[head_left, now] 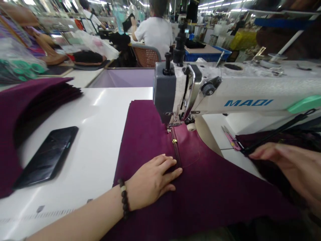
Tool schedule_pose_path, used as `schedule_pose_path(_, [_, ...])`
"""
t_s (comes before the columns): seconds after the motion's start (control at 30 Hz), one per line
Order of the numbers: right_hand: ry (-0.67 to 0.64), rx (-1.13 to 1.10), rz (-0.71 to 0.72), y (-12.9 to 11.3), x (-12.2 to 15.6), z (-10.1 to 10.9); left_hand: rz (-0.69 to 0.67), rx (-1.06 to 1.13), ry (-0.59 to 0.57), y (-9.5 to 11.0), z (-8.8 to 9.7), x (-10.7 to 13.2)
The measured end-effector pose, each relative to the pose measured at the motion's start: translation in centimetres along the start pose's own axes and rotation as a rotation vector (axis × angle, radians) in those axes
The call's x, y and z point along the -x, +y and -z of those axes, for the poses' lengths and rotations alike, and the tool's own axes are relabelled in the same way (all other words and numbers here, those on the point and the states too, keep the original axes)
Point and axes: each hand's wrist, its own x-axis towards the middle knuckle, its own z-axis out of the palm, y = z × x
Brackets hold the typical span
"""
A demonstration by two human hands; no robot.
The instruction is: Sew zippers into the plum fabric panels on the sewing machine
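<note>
A maroon fabric panel [215, 187] lies under the needle of a white sewing machine [240, 87]. A narrow zipper [177, 152] with a gold slider [175, 141] runs along the panel toward the presser foot [169, 129]. My left hand [155, 179], with a beaded bracelet at the wrist, rests on the panel with fingers stretched out beside the zipper. A loose thread [195, 160] curls to its right. On the right, my right hand [283, 160] is blurred, its fingertips closed on a narrow black strip [278, 132]. Pink-handled snips [232, 139] lie just left of it.
A black phone [47, 157] lies on the white table [100, 117]. Stacked maroon pieces [32, 103] curve up at the left. Dark fabric [265, 139] lies under the machine arm. A person in a white shirt [155, 33] sits beyond the table.
</note>
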Motion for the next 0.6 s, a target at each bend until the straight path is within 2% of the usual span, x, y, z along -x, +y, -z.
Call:
schedule_pose_path(0.07, [-0.089, -0.054, 0.127, -2.1, -1.1, -1.4, 0.006, 0.001, 0.0, 0.1, 0.0, 0.0])
schedule_pose_path(0.1, [-0.187, -0.039, 0.217, -3.4, -1.4, -2.6, 0.009, 0.0, -0.002, 0.1, 0.0, 0.0])
schedule_pose_path(0.13, [-0.205, -0.031, 0.358, -4.6, -1.6, -4.0, 0.012, -0.001, -0.004, 0.1, 0.0, 0.1])
schedule_pose_path(0.2, [-0.264, 0.05, 0.521, -6.4, -1.6, -7.3, 0.017, -0.005, -0.012, 0.2, 0.1, 0.1])
schedule_pose_path(0.27, [-0.343, 0.114, 0.586, -7.0, -1.6, -10.6, 0.02, -0.007, -0.02, 0.2, 0.2, 0.0])
schedule_pose_path(0.33, [-0.393, 0.165, 0.584, -6.8, -1.5, -13.0, 0.026, -0.007, -0.024, 0.3, 0.3, 0.0])
schedule_pose_path(0.43, [-0.415, 0.197, 0.528, -6.2, -1.6, -14.1, 0.029, -0.008, -0.021, 0.3, 0.4, 0.0])
schedule_pose_path(0.6, [-0.425, 0.188, 0.513, -6.4, -1.7, -13.4, 0.027, -0.013, -0.011, 0.3, 0.4, -0.2])
